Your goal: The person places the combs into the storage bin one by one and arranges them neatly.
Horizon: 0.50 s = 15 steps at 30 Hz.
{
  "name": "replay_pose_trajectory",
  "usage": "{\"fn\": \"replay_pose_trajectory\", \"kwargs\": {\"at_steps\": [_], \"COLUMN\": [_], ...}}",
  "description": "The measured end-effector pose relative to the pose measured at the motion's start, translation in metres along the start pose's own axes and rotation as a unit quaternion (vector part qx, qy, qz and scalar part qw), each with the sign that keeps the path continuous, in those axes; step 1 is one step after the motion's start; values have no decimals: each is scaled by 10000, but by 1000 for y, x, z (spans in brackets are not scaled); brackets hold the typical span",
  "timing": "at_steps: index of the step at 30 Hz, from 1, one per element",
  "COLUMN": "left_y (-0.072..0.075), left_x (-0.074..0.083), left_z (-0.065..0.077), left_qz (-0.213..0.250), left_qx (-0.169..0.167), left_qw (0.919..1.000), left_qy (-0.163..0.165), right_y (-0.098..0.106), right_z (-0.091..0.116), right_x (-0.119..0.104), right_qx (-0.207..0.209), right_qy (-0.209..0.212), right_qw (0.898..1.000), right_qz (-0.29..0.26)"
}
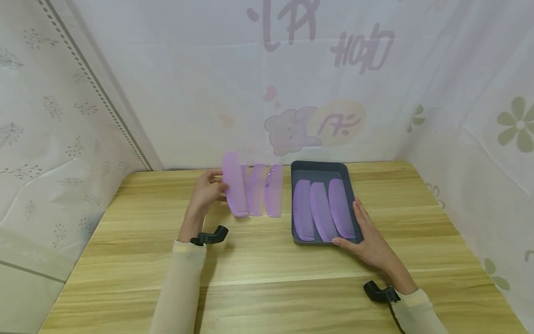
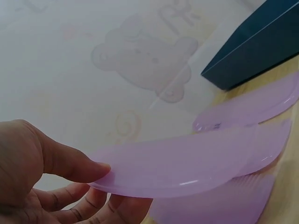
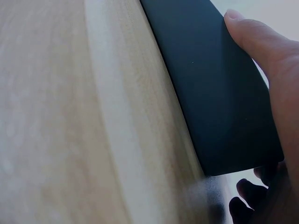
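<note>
Left hand (image 1: 208,188) is pinching a comb (image 1: 234,185) left of centre, arm (image 1: 179,287) slanting from the bottom edge; three combs (image 1: 256,190) are lying mid-frame on the table (image 1: 258,287), printed cloth (image 1: 200,93) hanging behind. Right of centre, a tray (image 1: 319,175) is holding three more combs (image 1: 322,211), the right hand (image 1: 372,243) gripping its lower-right corner.

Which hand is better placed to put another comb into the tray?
Probably the left hand: it already pinches a comb, with more loose combs close by. The right hand holds the tray at its near right corner, so it would likely have to let go first.
</note>
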<state>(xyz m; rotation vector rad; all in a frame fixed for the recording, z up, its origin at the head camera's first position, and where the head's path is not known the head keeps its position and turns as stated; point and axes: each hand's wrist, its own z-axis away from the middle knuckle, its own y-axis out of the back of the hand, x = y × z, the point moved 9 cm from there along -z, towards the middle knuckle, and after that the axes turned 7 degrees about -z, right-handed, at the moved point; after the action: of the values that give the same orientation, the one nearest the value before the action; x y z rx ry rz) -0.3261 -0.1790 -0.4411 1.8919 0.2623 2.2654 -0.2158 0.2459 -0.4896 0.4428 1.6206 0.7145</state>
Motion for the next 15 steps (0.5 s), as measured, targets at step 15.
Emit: {"fn": "replay_pose_trajectory", "kwargs": {"at_steps": [15], "left_y": [-31], "left_x": [8], "left_z": [3], "left_qz": [200], "left_qx": [-421], "left_qw": [9987], "left_qy": [-198], "right_y": [0], "right_z": [0], "right_x": [0], "right_qx": [20], "right_qy": [21], "right_qw": [10000], "right_qz": [-7]}}
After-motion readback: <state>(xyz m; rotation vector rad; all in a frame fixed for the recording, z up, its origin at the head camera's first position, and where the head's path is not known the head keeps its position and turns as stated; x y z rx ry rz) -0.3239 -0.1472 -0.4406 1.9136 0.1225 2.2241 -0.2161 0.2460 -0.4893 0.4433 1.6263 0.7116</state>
